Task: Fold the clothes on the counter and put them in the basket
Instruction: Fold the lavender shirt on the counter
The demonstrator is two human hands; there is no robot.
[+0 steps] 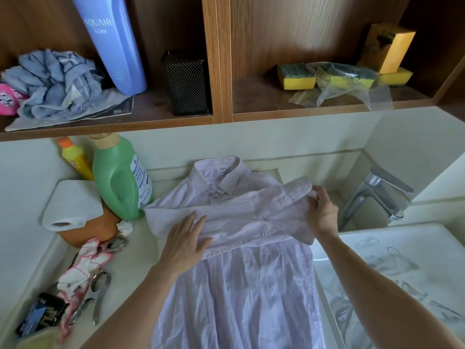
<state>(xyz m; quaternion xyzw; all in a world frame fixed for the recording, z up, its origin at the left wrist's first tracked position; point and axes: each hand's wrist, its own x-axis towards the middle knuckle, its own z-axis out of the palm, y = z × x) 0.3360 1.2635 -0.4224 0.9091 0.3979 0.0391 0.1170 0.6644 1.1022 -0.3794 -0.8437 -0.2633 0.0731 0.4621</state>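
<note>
head view: left hand presses flat, fingers spread, on the lilac dress shirt; right hand pinches the sleeve cuff. best draw it taut and square before smoothing.

The shirt lies on the counter, bottles to its left, faucet right.
</note>
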